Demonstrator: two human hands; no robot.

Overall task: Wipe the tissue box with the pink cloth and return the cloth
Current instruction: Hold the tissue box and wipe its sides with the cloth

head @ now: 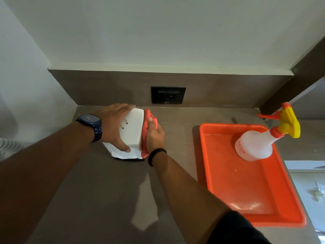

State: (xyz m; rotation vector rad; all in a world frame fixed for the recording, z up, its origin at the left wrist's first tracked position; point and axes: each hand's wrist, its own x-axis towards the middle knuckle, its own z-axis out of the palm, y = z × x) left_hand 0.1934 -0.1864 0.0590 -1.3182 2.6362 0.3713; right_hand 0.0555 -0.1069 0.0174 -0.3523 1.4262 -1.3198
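On the brown counter (98, 191), near the back wall: white tissue box (131, 132), tilted, being steadied by the left hand (112, 125) gripping its top. Right hand (154, 136) is clenching the pink cloth (146, 131), pressing it against the box's right side. Wiping step appears underway. Next move likely calling for carrying the cloth, probably to the orange tray (246, 194) holding the spray bottle (258, 143).

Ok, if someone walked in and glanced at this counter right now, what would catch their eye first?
Probably the bright orange tray on the right of the counter, with a spray bottle with a yellow trigger standing at its far end. Next, in the middle, the left hand steadies a white tissue box while the right hand presses a pink cloth against its side.
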